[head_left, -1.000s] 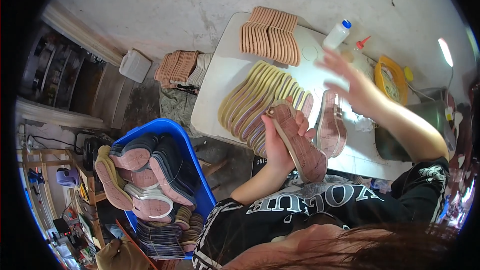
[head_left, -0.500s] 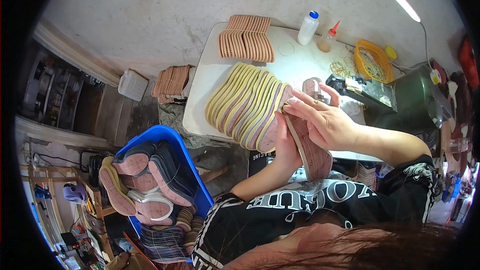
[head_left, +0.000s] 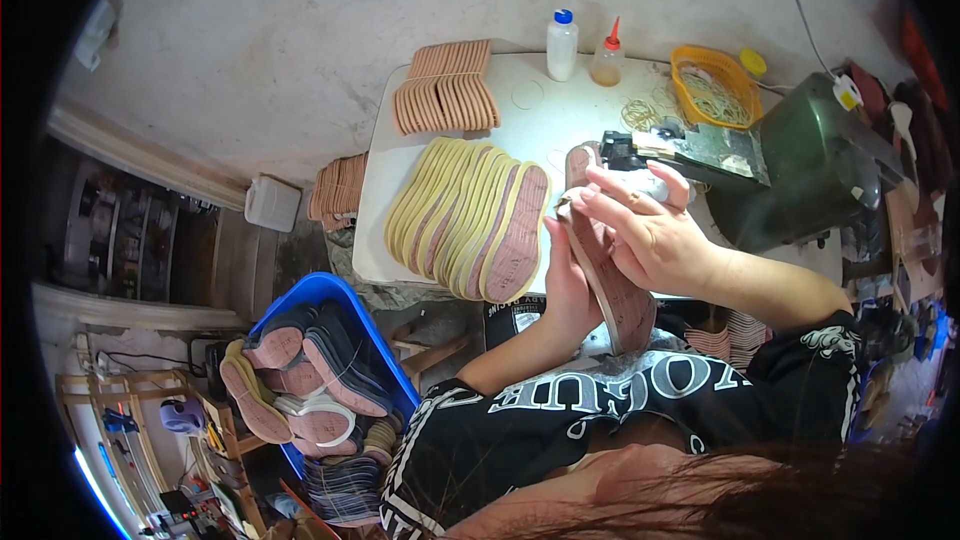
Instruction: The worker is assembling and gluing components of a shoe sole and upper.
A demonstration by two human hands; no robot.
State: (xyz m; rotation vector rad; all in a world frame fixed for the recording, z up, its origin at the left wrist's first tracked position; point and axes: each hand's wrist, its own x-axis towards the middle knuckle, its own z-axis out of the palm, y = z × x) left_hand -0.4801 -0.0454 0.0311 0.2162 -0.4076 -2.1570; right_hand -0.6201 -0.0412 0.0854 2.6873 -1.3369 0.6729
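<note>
A pinkish-brown shoe sole is held up in front of my chest, tilted, its near end close to my shirt. My left hand grips its left edge, thumb up along the side. From the other side my right hand is closed on the sole, thumb and index finger pinching a small dark piece at the edge while other fingers stick out. What that piece is cannot be made out. Just left of my hands, a row of yellow-edged soles leans together on the white table.
Behind the row sit a banded bundle of tan soles, a blue-capped bottle and a red-tipped bottle. A yellow basket of rubber bands and a dark green machine stand right. A blue bin of soles is at lower left.
The view has shifted, so the table and its things sit differently in the picture. Both hands keep their hold on the sole, with little visible change in grip.
</note>
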